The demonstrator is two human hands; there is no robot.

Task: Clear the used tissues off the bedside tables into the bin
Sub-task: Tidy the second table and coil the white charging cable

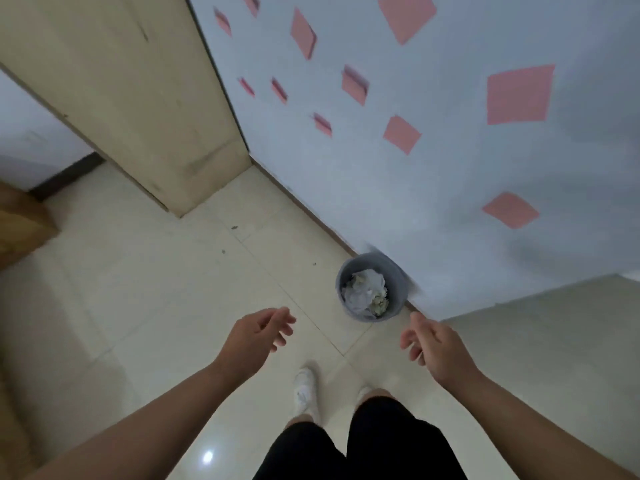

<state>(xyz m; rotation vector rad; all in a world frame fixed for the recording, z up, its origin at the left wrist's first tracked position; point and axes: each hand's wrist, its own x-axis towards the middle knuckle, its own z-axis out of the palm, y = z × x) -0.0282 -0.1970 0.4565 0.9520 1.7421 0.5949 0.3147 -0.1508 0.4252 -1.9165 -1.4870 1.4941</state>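
Observation:
A small grey bin (394,271) stands on the tiled floor against the white wall, right of centre. Crumpled white tissues (365,292) fill its inside. My left hand (258,332) hovers to the lower left of the bin, fingers loosely apart, holding nothing. My right hand (434,344) hangs just below and to the right of the bin, fingers spread and empty. Neither hand touches the bin. No bedside table is in view.
A beige wooden cabinet (145,98) stands at the upper left in the corner. The white wall (433,174) carries several pink squares. A brown piece of furniture (20,223) shows at the left edge. My legs and white shoes (306,389) are at the bottom.

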